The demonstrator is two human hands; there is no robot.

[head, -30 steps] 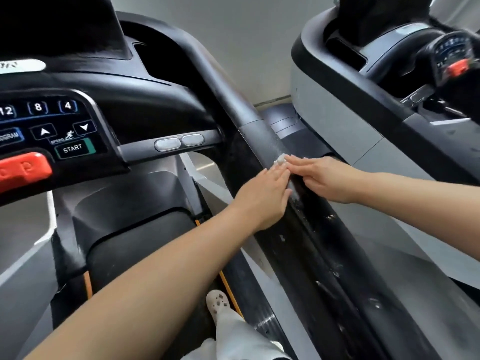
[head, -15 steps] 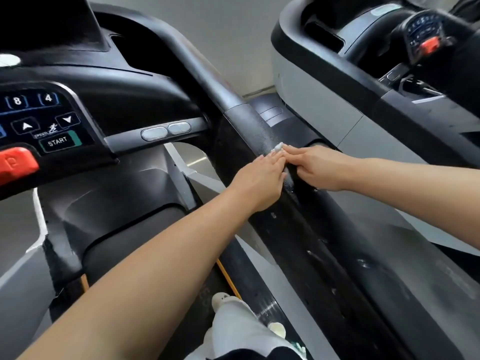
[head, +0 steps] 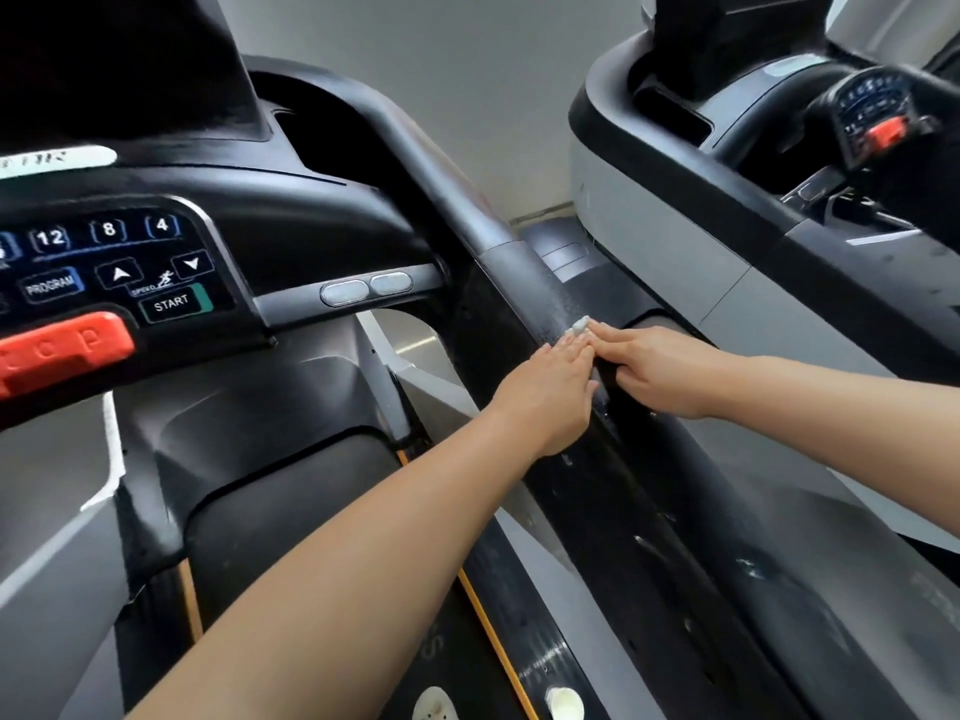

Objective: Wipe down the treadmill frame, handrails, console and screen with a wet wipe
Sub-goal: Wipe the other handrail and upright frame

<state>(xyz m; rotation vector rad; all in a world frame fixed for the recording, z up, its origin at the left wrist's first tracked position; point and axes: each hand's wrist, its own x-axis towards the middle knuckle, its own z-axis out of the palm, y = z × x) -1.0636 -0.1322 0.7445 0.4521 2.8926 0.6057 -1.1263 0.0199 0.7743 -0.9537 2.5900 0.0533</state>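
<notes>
On the black right handrail (head: pixel 524 283) of the treadmill, a little past centre toward two o'clock, lay a small crumpled white wet wipe (head: pixel 578 325), pinned there under the tips of both hands. The left hand (head: pixel 550 392) lay flat along the rail with its fingers straight and close together, the fingertips pressing the near edge of the wipe. The right hand (head: pixel 660 371) came in from three o'clock, fingers extended and touching the wipe's far side; whether its thumb curled under the rail I could not tell. Wet streaks and droplets shone on the rail below the hands, running toward five o'clock. At nine o'clock sat the console (head: pixel 119 267) with its numbered keys, a START button (head: pixel 174 304) and a red stop tab (head: pixel 65 348); two oval silver pads (head: pixel 366 289) sat on the crossbar between console and rail. At one o'clock stood a second treadmill (head: pixel 727 215). Down at six o'clock, white shoes (head: pixel 563 703) rested on the belt.
</notes>
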